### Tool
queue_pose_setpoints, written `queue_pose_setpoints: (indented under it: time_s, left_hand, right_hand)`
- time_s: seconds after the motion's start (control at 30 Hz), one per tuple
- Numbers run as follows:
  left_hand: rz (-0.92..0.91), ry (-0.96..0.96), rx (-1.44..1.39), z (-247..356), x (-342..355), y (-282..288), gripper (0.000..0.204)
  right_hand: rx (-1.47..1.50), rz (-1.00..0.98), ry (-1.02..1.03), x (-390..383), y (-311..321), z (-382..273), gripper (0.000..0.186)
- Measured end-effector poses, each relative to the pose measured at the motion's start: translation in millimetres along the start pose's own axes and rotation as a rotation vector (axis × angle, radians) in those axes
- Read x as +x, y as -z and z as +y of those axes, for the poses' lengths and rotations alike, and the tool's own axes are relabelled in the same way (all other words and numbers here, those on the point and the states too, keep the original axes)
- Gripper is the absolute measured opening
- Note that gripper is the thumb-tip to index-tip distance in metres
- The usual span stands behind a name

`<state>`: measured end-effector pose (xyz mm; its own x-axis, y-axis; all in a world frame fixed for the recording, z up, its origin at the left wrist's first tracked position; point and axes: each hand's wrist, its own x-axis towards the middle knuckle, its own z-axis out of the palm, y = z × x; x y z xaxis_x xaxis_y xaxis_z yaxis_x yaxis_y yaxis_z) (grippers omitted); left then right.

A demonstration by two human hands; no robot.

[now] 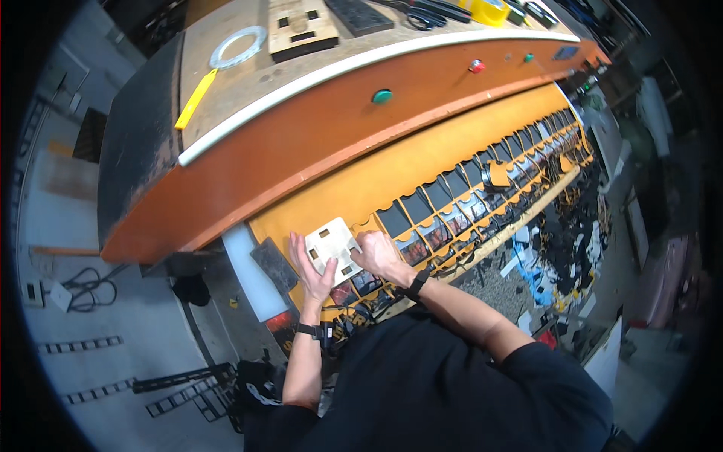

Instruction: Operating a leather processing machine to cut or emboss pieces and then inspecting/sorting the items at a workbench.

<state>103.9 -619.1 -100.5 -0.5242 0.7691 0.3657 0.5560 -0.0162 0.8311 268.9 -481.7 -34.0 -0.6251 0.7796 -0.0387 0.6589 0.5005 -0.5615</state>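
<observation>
A pale, squarish board [343, 232] with several square holes lies on the near left part of a long orange sheet [444, 158]. My left hand [310, 275] grips its left side, fingers along the edge and thumb on the face. Curled closed at the board's right edge is my right hand [379, 255]; what its fingertips hold, if anything, is hidden. An orange flap [367, 225] of the sheet stands right beside that hand. Rows of cut-out openings with thin orange strips run from there toward the far right.
Beyond the sheet stands an orange machine front [301, 143] with a green button [382, 96] and a red button [477, 66]. A holed wooden block [301, 26], a tape ring [238, 47] and a yellow cutter [196, 98] lie on top. Dark scraps [568, 256] litter the right-hand floor.
</observation>
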Motion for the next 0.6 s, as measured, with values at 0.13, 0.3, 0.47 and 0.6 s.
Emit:
queue_pose_setpoints:
  time_s: [0.13,0.3,0.47,0.6]
  left_hand:
    - [-0.027,-0.044,0.078,-7.1,-2.4,-5.3,0.097]
    - [-0.046,-0.010,0.044,3.2,5.3,-4.3,0.093]
    - [-0.044,0.002,0.030,2.4,5.5,-2.6,0.093]
    - [-0.032,0.011,0.046,4.0,4.4,-4.4,0.093]
  right_hand:
    - [0.139,-0.017,-0.149,-2.2,25.0,-0.4,0.041]
    - [-0.001,0.164,-0.293,10.5,37.5,21.1,0.054]
    - [-0.278,0.169,-0.239,16.6,19.2,17.5,0.067]
    - [-0.216,-0.021,-0.346,22.1,25.5,19.5,0.062]
